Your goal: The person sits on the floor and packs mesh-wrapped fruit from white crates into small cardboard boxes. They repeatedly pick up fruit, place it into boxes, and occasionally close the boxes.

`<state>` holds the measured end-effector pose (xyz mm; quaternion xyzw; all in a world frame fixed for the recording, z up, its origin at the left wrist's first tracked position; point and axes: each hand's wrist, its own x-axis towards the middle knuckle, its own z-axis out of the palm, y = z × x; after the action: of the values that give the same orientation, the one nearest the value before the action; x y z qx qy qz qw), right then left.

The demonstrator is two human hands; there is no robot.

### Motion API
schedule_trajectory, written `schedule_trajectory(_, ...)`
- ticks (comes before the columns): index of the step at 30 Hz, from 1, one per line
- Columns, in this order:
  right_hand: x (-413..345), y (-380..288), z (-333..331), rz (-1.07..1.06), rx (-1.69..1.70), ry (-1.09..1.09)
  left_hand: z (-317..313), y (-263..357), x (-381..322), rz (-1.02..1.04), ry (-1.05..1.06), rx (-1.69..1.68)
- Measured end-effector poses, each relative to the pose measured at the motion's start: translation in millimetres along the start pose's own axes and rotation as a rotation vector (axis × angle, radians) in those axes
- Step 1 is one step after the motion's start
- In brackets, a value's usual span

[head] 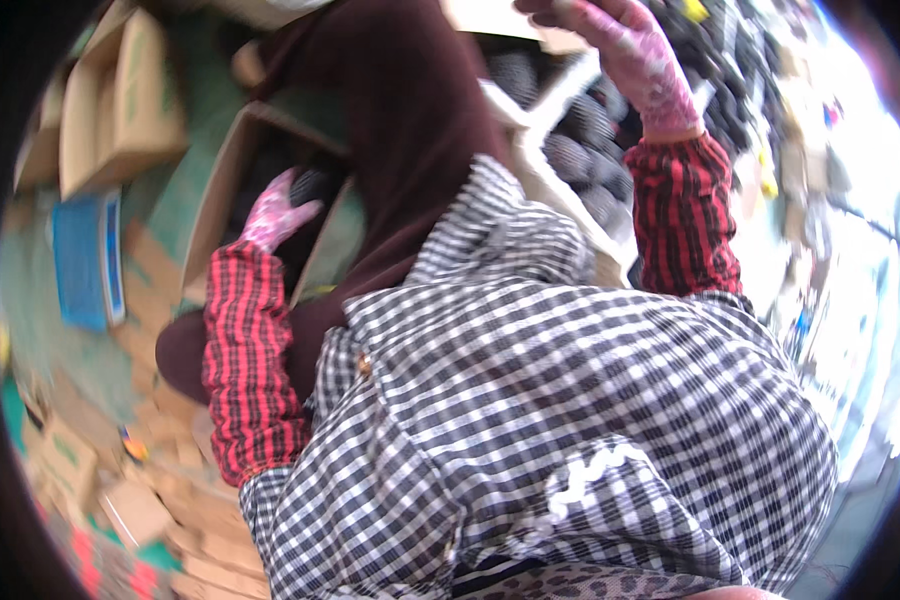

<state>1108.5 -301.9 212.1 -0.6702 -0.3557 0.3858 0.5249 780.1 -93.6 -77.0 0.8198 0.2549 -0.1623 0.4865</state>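
Note:
My left hand (276, 214), in a pink patterned glove, reaches into a cardboard box (214, 202) beside my legs. A dark, net-covered rounded item (309, 186) lies between its thumb and fingers; whether they grip it cannot be made out. The rest of the box's inside is dark. My right hand (637, 64), in a similar stained glove, is raised at the top edge with its fingers spread and the tips partly cut off. No object shows in it. Below and left of that hand, several dark, net-covered rounded items (589, 161) fill a pale-edged container (562, 202).
More dark items (720, 82) are heaped beyond my right hand. At far left stand an open cardboard box (139, 97) and a blue box-like object (82, 262). Flattened cardboard (217, 551) covers the floor at lower left. My legs (412, 112) separate the box and container.

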Motion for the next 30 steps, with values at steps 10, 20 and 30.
schedule_trajectory(10, -212, 155, -241, 0.504, -0.179, 0.917, -9, -9, 77, -0.159, -0.385, 0.424)
schedule_trajectory(20, -190, 357, -240, 0.957, -0.442, 0.617, -35, -42, -2, -0.257, -0.283, 0.175)
schedule_trajectory(30, -220, 326, -230, 0.931, -0.191, 0.325, -42, 2, -98, -0.289, 0.27, -0.074)
